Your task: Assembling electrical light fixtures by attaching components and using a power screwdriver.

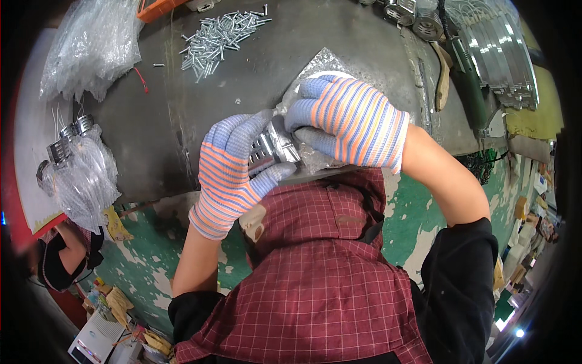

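metal slotted part (262,153) by near edge of bench (327,33) | your left hand (233,164) clasps it | right hand (351,121) half-curled on plastic (318,160), grip hidden

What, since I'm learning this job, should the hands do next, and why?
Probably the right hand should ease the clear plastic away from the slotted metal part: the left hand grips the part, while the plastic lies crumpled beneath the right hand, close beside it.
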### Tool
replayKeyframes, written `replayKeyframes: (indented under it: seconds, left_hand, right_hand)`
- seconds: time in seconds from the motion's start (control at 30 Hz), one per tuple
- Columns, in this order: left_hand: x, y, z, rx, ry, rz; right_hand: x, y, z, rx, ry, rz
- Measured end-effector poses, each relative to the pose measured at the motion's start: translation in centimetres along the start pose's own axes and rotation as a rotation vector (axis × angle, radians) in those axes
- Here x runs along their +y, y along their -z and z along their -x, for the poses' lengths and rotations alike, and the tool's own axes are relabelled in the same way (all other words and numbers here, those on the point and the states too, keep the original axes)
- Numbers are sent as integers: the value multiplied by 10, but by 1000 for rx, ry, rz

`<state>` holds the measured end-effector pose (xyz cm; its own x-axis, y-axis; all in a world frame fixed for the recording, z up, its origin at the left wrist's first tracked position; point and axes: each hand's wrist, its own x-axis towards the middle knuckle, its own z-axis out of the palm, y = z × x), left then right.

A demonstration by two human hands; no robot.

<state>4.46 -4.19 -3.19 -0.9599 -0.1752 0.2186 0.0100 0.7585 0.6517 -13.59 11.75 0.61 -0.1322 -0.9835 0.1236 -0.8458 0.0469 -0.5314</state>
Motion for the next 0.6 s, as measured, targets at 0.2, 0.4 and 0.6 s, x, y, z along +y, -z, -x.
replayKeyframes:
  seconds: [0.2,0.4,0.6]
  left_hand:
    - [-1,0,-2,43,-93,-63]
    - [-3,1,-2,30,-109,-86]
    - [-2,0,-2,34,-81,-49]
  right_hand:
    - [-4,5,0,-29,-59,-15]
    - [-12,-4,8,13,-80,-73]
    - [-16,-6,5,-23,-92,0]
